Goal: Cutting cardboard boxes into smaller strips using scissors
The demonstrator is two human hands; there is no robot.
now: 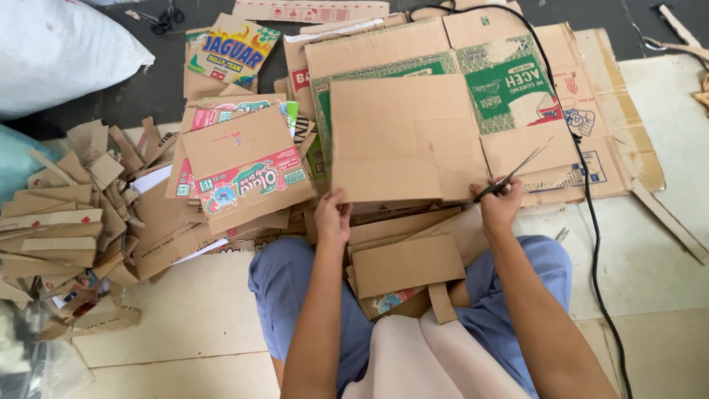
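1. The person is sitting on the floor [185, 325] with legs apart, looking down at a big plain sheet of cardboard [402, 137].
2. The left hand [332, 218] is gripping the near edge of that sheet, with its fingers closed on it.
3. The right hand [501, 207] is holding a pair of scissors [513, 174] at the sheet's right near corner. Its fingers are closed round the handles, and the blades are pointing up and to the right, a little apart.
4. The sheet is lying on top of a stack of flattened boxes [517, 81] right in front of the person.
5. I think the cutting job is partly done. A big heap of small cut pieces [63, 222] is lying on the person's left. A few cut pieces [406, 266] are lying between the knees.
6. A lot looks left to cut: the big sheet looks nearly whole, and many printed boxes [247, 174] are waiting beside it.
7. Counting: two hands and one pair of scissors in use. A second pair of scissors [166, 16] is lying far off at the top. One black cable [583, 162] is running down the right side. One white sack [59, 52] is sitting at the top left. The small pieces are too many to count.
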